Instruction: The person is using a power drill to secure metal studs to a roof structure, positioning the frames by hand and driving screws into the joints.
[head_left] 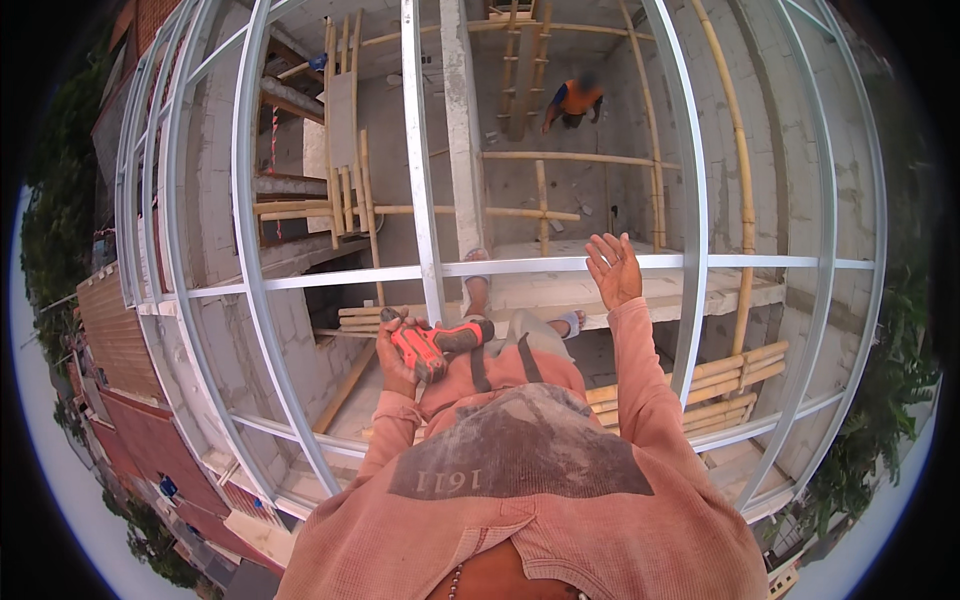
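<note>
A red and black cordless drill [425, 347] is gripped in my left hand [397, 358], low at my left side and in front of my lap. My right hand [614, 272] is raised with the palm showing and the fingers stretched out, holding nothing. It appears beside a silver metal crossbar [560, 264]; whether it touches the bar I cannot tell. A long metal rail [415, 150] runs away from me and meets the crossbar near the drill. Another rail [693, 200] passes to the right of my right hand.
Beneath the metal frame, a deep space drops to a floor where a person [576, 99] in an orange vest stands. A concrete beam [462, 130] runs through the middle. Bamboo poles [740, 140] and a wooden plank [342, 120] cross below. Rusty roofs [150, 440] lie left.
</note>
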